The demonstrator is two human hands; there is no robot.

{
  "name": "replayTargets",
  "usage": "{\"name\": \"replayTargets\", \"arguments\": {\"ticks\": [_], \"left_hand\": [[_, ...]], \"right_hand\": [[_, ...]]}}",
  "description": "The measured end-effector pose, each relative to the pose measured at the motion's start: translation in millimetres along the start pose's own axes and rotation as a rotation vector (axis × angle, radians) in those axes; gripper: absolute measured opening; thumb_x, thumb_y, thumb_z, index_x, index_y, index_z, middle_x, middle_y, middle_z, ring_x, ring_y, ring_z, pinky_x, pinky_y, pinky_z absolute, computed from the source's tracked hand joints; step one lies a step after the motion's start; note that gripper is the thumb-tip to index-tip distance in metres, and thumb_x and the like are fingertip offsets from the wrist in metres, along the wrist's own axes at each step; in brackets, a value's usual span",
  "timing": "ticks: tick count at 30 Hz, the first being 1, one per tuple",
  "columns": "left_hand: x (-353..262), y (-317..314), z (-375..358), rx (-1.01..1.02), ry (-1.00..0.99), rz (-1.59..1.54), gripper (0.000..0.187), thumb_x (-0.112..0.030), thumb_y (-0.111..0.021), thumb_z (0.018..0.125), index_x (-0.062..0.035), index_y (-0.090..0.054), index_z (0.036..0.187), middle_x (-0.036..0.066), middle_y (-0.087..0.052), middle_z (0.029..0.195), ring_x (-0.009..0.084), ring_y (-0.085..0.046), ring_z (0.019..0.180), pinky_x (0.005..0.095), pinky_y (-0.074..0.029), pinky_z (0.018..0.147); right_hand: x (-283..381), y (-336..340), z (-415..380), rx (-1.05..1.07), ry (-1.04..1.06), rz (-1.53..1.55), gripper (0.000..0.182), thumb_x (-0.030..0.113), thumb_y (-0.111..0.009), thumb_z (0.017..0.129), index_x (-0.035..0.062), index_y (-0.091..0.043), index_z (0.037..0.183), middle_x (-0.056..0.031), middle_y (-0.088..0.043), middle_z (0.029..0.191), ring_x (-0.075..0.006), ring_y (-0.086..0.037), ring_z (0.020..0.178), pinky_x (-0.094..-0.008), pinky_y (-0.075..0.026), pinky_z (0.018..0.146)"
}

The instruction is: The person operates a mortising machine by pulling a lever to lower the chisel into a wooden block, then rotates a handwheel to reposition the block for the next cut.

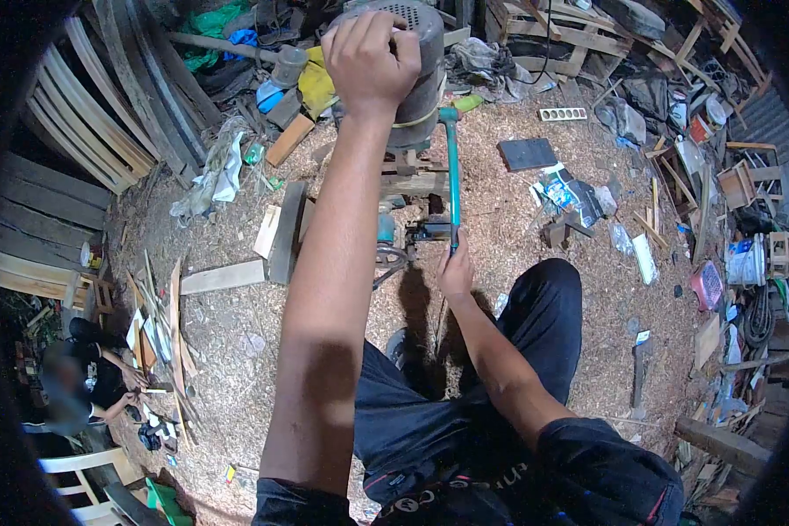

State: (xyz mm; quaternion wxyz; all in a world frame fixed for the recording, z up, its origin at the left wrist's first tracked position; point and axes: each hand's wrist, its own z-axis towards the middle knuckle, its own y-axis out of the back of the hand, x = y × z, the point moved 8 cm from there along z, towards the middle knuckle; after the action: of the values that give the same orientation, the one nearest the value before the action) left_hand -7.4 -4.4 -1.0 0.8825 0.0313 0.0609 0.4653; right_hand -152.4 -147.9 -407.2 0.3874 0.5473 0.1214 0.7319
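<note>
My left hand (370, 63) is raised at the top of the view, its fingers curled closed near the rim of a grey cylindrical machine (419, 92) with a perforated top. Whether the fingers hold something there is hidden. Lower down, my right hand (456, 267) is wrapped round the lower end of a long teal handle (453, 167). The handle rises to a joint beside the machine. A dark metal part (431, 230) sits just left of the right hand, above the sawdust floor.
Another person (79, 377) sits at the far left among thin wood strips (177, 342). A board (223, 278) lies left of my arm. A dark flat block (527, 154), plastic scraps and a pink basket (707, 286) are to the right. Curved planks (88, 114) lean at upper left.
</note>
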Motion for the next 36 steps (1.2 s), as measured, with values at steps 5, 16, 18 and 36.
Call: {"name": "replayTargets", "arguments": {"ticks": [5,16,18,36], "left_hand": [[2.0,0.0,11.8,-0.099,-0.026,-0.024,0.011,-0.017,-0.058,0.076,-0.0130,-0.067,0.072,0.004,-0.066,0.074,0.0275,-0.062,0.077,0.0389,-0.043,0.079],[-12.9,12.0,38.5,0.019,0.059,-0.075,0.018,-0.018,-0.055,0.084,-0.0045,-0.065,0.077,0.014,-0.066,0.081,0.0354,-0.063,0.084,0.0435,-0.046,0.082],[-15.7,13.9,41.5,-0.006,0.042,-0.081,0.017,-0.017,-0.055,0.083,-0.0044,-0.065,0.077,0.014,-0.066,0.081,0.0351,-0.063,0.085,0.0429,-0.046,0.082],[-5.7,4.1,12.2,-0.034,-0.003,-0.034,0.012,-0.017,-0.057,0.079,-0.0110,-0.066,0.074,0.004,-0.067,0.078,0.0257,-0.062,0.079,0.0376,-0.041,0.083]], "right_hand": [[37.5,42.7,13.8,0.244,-0.222,0.173,0.058,0.010,-0.051,0.097,0.0007,-0.026,0.148,-0.0356,-0.058,0.117,-0.0536,-0.061,0.097,-0.0582,-0.048,0.084],[171.4,159.9,83.3,0.347,-0.272,0.269,0.047,0.017,-0.056,0.100,-0.0027,-0.034,0.137,-0.0316,-0.065,0.101,-0.0449,-0.068,0.095,-0.0500,-0.051,0.082],[169.6,161.2,82.2,0.332,-0.309,0.235,0.047,0.018,-0.058,0.100,-0.0049,-0.038,0.135,-0.0302,-0.066,0.100,-0.0409,-0.069,0.093,-0.0476,-0.051,0.083],[31.1,41.3,7.7,0.139,-0.174,0.170,0.055,0.015,-0.051,0.098,-0.0035,-0.033,0.146,-0.0353,-0.055,0.123,-0.0509,-0.056,0.109,-0.0558,-0.045,0.092]]}}
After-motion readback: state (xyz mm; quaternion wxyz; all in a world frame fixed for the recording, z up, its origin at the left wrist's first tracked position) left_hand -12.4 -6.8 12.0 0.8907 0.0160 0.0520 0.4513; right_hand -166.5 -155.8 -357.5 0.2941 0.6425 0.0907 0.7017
